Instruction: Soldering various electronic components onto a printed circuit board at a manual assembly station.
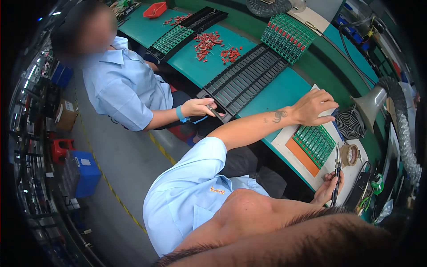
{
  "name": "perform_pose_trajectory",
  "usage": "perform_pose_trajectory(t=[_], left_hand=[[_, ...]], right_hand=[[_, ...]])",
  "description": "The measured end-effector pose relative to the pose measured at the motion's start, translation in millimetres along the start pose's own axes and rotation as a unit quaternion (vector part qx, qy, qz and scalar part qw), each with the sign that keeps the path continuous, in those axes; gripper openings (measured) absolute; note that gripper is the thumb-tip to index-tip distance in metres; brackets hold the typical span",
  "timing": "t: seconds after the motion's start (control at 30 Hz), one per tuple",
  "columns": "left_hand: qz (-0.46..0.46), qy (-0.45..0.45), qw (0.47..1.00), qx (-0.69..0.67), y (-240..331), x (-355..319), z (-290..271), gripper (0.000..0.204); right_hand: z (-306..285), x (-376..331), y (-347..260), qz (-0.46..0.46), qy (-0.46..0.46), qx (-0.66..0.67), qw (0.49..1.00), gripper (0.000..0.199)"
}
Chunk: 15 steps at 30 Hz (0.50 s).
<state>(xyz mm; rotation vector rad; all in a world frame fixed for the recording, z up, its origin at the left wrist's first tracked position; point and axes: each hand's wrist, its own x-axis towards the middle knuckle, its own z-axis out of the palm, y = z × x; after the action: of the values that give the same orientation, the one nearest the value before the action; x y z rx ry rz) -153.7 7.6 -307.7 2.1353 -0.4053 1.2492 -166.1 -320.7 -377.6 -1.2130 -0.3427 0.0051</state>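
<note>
Head view, clock dirs from ctr: red stool [61, 150] at 9 o'clock, blue bin [86, 175] btwn 8 & 9, both on floor. Co-worker [118, 84], lt-blue shirt, at 10; co-worker's hand [198, 108], blue wristband, at 11 near ctr, on near end of black rack [249, 75]. Teal bench [191, 71] runs from 11 round to 4. Red parts [207, 43] piled at 12; rack lies at 1, green boards [289, 38] stacked just past its far end. L hand [312, 107] btwn 2 & 3, fingers loosely bent, thumb apart, over upper edge of green panel [316, 144]; can't tell if touching. Panel lies at 3, on white board [281, 139] next to orange strip [302, 156]. R hand [327, 189] at 4, closed round black-handled tool [338, 168], metal tip toward 12, near panel's R side. Brown roll [349, 155] & round fan [350, 124] at 3, farther out.
</note>
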Motion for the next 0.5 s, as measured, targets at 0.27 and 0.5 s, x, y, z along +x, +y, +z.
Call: perform_pose_trajectory(t=[0.27, 0.5], left_hand=[[-0.02, 0.045, 0.997, -0.061, 72, -57, -57, 0.023], [-0.265, 0.021, 0.962, -0.062, 83, -116, -63, 0.021]], right_hand=[[9, 1, -6, -0.006, 0.002, -0.021, 1.0, 0.036], [9, 0, -7, -0.031, -0.013, 0.001, 0.999, 0.022]])
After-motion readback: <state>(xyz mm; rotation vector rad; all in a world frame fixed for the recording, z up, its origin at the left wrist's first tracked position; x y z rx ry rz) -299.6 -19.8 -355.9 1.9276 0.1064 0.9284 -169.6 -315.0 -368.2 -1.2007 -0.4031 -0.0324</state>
